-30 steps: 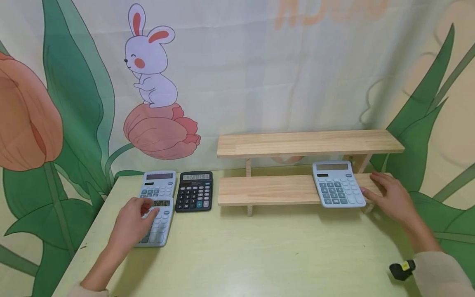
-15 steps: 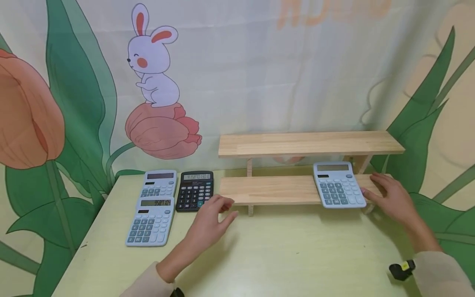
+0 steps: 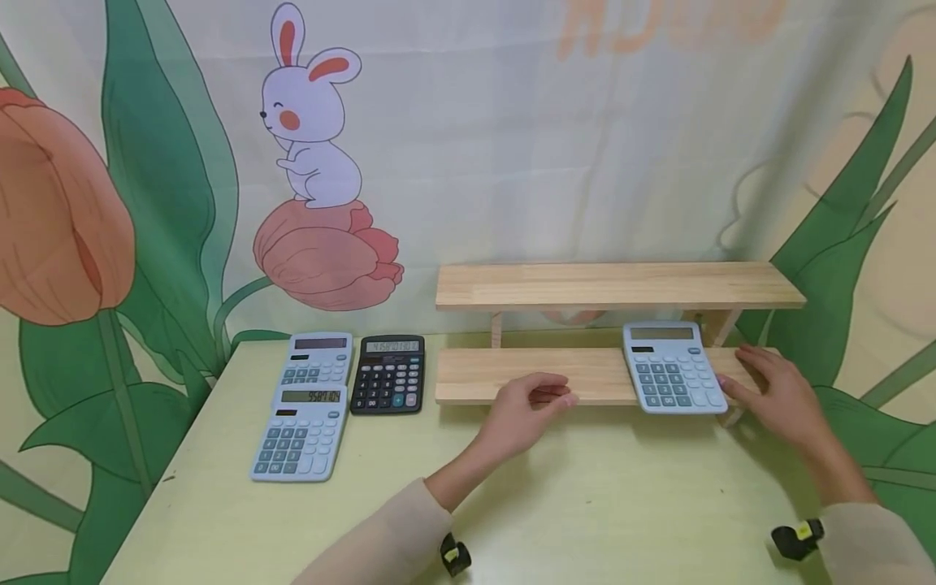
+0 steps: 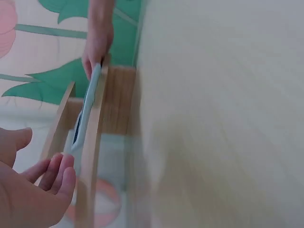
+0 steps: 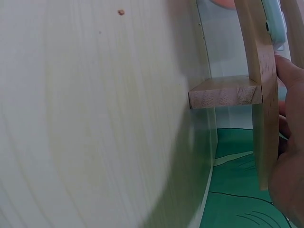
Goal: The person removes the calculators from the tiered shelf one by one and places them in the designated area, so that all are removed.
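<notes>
A pale blue calculator lies on the lower board of a two-tier wooden shelf, toward its right end. My right hand rests at that end of the board, its thumb by the calculator's right edge; in the right wrist view the thumb appears to touch the calculator. Left of it, my left hand hovers in front of the lower board with loosely bent fingers and holds nothing. The left wrist view shows its fingers near the calculator, a small gap apart.
On the table's left side lie two more pale blue calculators, the front one overlapping the rear one. Beside them is a black calculator. The upper shelf board stands behind and above. A printed curtain hangs behind the table.
My left hand has moved right, from over the front left calculator, past the black one, to the lower shelf board. The right hand and the calculator on the shelf stay put.
</notes>
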A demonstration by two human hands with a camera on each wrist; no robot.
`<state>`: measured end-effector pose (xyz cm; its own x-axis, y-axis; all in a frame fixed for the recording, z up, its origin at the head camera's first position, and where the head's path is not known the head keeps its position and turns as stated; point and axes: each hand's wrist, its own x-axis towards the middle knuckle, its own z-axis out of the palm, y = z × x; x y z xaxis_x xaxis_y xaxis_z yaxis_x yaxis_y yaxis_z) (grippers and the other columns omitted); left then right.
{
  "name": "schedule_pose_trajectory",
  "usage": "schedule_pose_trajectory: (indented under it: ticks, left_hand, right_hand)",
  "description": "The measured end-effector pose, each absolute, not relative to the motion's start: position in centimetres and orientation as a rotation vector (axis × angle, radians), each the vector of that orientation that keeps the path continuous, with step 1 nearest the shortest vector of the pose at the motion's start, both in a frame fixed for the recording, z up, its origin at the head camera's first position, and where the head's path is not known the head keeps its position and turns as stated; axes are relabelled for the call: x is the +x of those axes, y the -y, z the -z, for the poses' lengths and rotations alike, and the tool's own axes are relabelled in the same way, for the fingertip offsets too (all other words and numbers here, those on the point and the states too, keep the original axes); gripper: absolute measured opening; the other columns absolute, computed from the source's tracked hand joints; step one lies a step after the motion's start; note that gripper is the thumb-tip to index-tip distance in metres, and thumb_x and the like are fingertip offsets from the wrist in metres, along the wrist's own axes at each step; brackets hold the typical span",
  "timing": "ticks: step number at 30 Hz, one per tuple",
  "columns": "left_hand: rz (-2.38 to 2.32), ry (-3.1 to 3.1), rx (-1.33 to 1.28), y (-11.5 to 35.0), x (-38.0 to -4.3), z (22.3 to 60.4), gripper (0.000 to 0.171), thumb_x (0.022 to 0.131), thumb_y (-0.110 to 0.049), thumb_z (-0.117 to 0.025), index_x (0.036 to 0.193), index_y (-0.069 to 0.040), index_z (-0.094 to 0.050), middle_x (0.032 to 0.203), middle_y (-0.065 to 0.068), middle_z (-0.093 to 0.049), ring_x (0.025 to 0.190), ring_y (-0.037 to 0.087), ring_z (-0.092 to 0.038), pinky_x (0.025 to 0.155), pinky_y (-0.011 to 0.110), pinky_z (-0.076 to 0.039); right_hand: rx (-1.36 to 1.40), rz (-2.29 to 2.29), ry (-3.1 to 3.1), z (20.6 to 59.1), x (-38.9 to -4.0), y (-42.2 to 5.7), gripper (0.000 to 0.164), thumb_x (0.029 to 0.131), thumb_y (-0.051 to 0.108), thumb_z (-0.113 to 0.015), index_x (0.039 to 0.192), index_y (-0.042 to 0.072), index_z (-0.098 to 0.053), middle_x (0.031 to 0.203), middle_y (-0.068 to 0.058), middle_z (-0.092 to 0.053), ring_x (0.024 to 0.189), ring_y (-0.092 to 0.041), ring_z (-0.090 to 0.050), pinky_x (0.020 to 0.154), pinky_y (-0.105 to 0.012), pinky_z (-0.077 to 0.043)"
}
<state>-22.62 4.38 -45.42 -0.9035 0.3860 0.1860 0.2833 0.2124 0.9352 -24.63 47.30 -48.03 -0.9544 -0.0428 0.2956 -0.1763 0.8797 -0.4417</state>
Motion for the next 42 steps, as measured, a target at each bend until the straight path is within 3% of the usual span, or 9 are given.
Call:
schedule_pose_trajectory:
  ticks: [11,19,29,42]
  left_hand:
    - [-1.954,-1.945,0.396,-11.1,-21.8,47.1,0.032,0.100,-0.028,-0.077,0.123,-0.005,-0.075,0.105,-0.001,-0.079,0.100,0.012,-0.074,0.094,0.036,-0.061]
    - [-2.128,-1.627,0.152,-15.4,-21.9,47.5,0.026,0.102,-0.016,-0.073,0.116,0.006,-0.072,0.104,0.013,-0.077,0.113,0.036,-0.074,0.103,0.048,-0.057]
    - [-2.226,-1.495,0.075,-17.6,-22.0,47.6,0.023,0.105,-0.016,-0.069,0.111,0.006,-0.073,0.111,0.026,-0.076,0.107,0.036,-0.076,0.101,0.049,-0.058]
    - [-2.289,-1.537,0.035,-17.5,-21.1,48.4,0.017,0.105,-0.014,-0.069,0.106,0.002,-0.074,0.102,0.021,-0.078,0.099,0.033,-0.078,0.093,0.046,-0.062]
  right_hand:
    - [0.186,-0.681,2.763,47.9,-24.6,-47.0,0.075,0.104,0.040,-0.067,0.149,-0.015,-0.045,0.154,-0.041,-0.040,0.140,-0.065,-0.033,0.111,-0.080,-0.025]
    - [0.192,-0.698,2.755,47.7,-24.6,-46.9,0.075,0.103,0.040,-0.068,0.150,-0.015,-0.045,0.155,-0.040,-0.040,0.140,-0.065,-0.032,0.111,-0.080,-0.024]
    - [0.194,-0.689,2.731,47.5,-24.7,-46.8,0.071,0.103,0.036,-0.069,0.147,-0.016,-0.047,0.153,-0.040,-0.042,0.139,-0.064,-0.035,0.112,-0.078,-0.026]
    - [0.176,-0.708,2.752,47.6,-24.4,-47.2,0.076,0.103,0.040,-0.069,0.150,-0.015,-0.045,0.155,-0.040,-0.040,0.141,-0.065,-0.031,0.112,-0.080,-0.023]
